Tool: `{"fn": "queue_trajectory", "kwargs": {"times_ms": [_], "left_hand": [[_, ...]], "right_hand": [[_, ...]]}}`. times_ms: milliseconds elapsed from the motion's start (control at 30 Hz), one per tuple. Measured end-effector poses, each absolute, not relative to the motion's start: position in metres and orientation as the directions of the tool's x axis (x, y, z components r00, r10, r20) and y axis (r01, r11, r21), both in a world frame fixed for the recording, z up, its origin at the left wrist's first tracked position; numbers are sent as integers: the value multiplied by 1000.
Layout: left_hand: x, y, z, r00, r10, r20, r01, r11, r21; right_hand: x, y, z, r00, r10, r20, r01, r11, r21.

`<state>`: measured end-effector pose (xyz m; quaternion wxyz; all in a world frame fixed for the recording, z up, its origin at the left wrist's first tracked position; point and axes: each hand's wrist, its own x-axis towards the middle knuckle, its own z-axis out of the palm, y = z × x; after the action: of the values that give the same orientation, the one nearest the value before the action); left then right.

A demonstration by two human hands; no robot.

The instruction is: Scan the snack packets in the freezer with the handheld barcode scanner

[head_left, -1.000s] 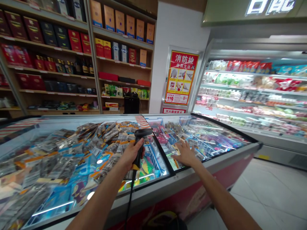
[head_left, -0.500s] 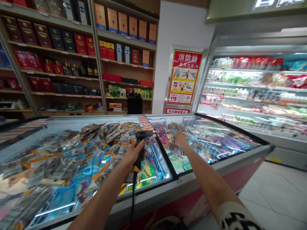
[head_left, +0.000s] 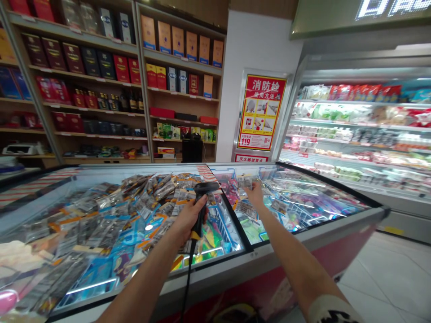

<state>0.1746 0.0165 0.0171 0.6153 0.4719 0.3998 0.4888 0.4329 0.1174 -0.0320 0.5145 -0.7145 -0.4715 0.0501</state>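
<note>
Head view: left grip (head_left: 192,216) holds a scanner (head_left: 198,226), right grip (head_left: 255,194) a packet (head_left: 245,182), above the freezer (head_left: 256,255) facing shelves (head_left: 175,102).

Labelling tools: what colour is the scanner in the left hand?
The scanner is black, yellow at its lower end; head view.

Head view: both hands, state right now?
Left hand: closed, holding the black scanner.
Right hand: fingers closed on a small packet.

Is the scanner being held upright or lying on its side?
Upright: the scanner is head-up in the left hand, its cord hanging below.
</note>
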Motion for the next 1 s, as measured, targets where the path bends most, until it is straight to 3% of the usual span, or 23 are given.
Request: {"fn": "queue_trajectory", "kwargs": {"times_ms": [167,500,800,1000], "left_hand": [[175,16,18,184,983,-19,-251,66,966],[167,15,20,190,981,-35,-215,76,974],[167,15,22,191,981,-41,-227,85,970],[165,17,19,108,992,-66,-237,91,967]], "right_hand": [[378,128,-45,581,728,364,377,155,-913],[334,138,-67,565,743,357,288,228,-930],[328,136,-66,539,760,363,335,202,-920],[321,124,-58,497,801,334,522,31,-852]]}}
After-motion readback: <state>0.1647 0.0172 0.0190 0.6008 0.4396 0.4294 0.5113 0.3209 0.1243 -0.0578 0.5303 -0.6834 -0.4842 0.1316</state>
